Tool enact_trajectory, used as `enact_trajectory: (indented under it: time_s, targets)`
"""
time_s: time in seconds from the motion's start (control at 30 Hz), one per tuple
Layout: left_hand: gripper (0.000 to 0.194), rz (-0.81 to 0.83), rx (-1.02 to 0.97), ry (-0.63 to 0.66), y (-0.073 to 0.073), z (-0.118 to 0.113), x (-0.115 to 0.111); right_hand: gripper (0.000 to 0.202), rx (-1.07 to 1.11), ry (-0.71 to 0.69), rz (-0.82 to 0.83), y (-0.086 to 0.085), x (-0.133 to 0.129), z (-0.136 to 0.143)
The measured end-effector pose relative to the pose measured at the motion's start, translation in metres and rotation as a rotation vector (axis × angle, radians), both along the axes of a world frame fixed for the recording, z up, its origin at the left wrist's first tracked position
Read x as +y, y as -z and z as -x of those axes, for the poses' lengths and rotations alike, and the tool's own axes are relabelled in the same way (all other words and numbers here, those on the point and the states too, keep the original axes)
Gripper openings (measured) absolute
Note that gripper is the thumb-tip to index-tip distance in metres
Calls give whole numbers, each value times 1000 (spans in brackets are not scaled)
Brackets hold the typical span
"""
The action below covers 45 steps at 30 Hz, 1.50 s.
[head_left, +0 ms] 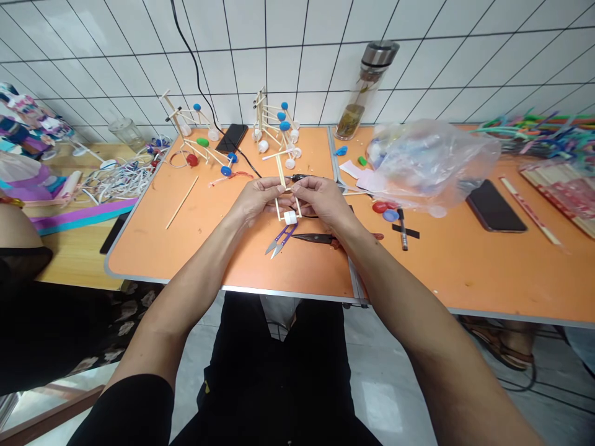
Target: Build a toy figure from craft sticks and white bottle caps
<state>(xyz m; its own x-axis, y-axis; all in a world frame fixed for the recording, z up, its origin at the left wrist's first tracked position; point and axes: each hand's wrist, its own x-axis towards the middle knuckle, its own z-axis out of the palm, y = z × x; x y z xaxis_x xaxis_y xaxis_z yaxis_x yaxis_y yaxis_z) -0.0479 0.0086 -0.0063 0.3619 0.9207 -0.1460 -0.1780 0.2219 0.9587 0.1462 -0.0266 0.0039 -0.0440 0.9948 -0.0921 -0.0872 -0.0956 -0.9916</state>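
Observation:
Both of my hands grip a small frame of wooden sticks (280,172) above the orange table. My left hand (260,199) pinches its left side and my right hand (316,197) its right side. A white cap-like piece (290,217) sits at the frame's near end. Just below it lie purple-handled thread snips (281,240) and pliers (313,238) with dark jaws, partly hidden by my right forearm. Beyond my hands stand stick models with coloured caps, one at the left (202,142) and one in the middle (274,121).
A black phone (232,137) lies behind. One loose stick (182,202) rests at left. To the right are a clear plastic bag (432,161), a marker (403,229), another phone (496,206) and packed sticks (562,192). A glass bottle (365,93) stands by the wall. Someone's arm (18,232) shows at left.

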Motion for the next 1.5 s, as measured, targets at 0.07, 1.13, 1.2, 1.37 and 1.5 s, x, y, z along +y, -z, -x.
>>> enact_trajectory:
  time_s: [0.07,1.13,1.2,1.37,1.5]
  targets:
    - [38,-2,9,-7,0,0,0,37,-2,-2,3,1,0,0]
    - [18,62,-274,-375,-16,3,2,39,157,-88,60,7,4,7]
    - [22,55,-264,-353,-15,1,0,38,187,-67,81,6,4,7]
    - [30,38,-256,-295,-15,-1,-5,27,186,-16,119,4,4,6]
    - [22,40,-248,-257,-16,-1,-5,23,167,-22,94,6,4,5]
